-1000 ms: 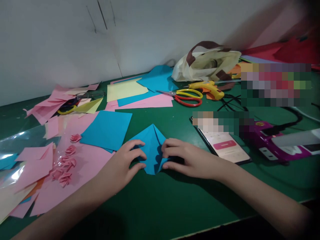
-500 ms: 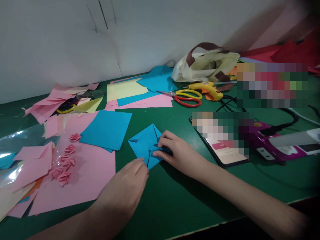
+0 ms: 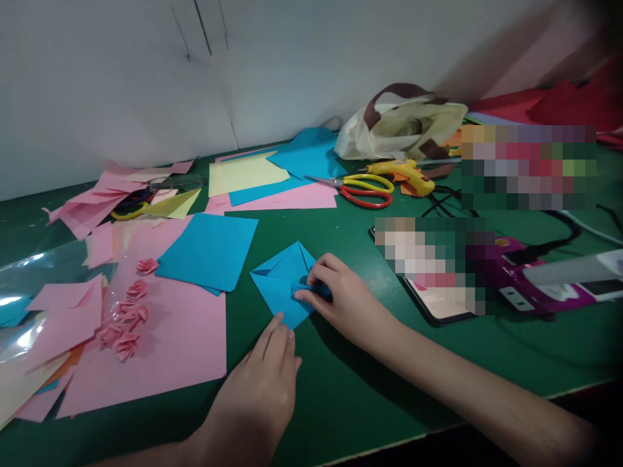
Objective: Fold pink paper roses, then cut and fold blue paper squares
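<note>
A square of blue paper [image 3: 280, 293] with folded-in flaps lies on the green table, one corner towards me. My right hand [image 3: 343, 292] pinches the flap at its right corner between thumb and fingers, lifting and curling it. Fingers of my left hand [image 3: 263, 379] stretch out over the near corner, their tips touching the paper. To the left, a stack of flat blue sheets [image 3: 211, 253] overlaps a large pink sheet [image 3: 195, 350], on which several small pink paper roses [image 3: 129, 314] rest.
Beyond the folded square are scissors [image 3: 367, 194] with yellow and red handles, a yellow glue gun [image 3: 406, 176] and a cream bag [image 3: 350, 139]. A phone [image 3: 440, 319] and a purple power strip [image 3: 549, 305] with cables lie right. Paper scraps [image 3: 92, 201] and clear plastic [image 3: 48, 266] cover the left.
My left hand has shifted from gripping the near corner to lying with stretched fingers at it. The near flap now looks flat. My right hand still pinches the right flap.
</note>
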A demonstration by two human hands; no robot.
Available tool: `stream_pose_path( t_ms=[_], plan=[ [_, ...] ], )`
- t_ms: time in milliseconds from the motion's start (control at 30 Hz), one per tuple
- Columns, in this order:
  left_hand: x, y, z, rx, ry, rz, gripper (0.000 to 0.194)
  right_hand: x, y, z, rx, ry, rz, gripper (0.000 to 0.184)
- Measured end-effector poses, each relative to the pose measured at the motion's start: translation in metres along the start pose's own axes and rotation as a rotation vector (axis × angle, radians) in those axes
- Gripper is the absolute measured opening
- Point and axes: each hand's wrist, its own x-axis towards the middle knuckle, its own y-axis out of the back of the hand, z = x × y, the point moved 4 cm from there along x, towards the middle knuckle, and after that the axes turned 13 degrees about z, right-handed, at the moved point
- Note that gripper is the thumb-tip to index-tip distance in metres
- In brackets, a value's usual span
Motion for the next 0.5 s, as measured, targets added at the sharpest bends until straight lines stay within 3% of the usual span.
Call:
stream_pose_path(
  t_ms=[67, 200, 300, 500],
  plan=[
    [-0.002, -0.004, 0.001, 0.024, -0.032, 0.008, 0.034, 0.0, 0.0, 0.0, -0.031, 0.002, 0.009, 0.019],
    [-0.009, -0.016, -0.005, 0.037, 0.034, 0.072, 0.033, 0.001, -0.001, -0.001, -0.07, 0.008, 0.01, 0.018],
    [-0.013, -0.02, -0.006, 0.042, -0.075, 0.052, 0.033, 0.001, -0.002, -0.001, -0.073, 0.013, 0.013, 0.018],
    [0.003, 0.003, -0.005, 0.142, -0.191, 0.067, 0.033, 0.001, -0.001, -0.002, -0.08, 0.021, 0.008, 0.017]
  ],
)
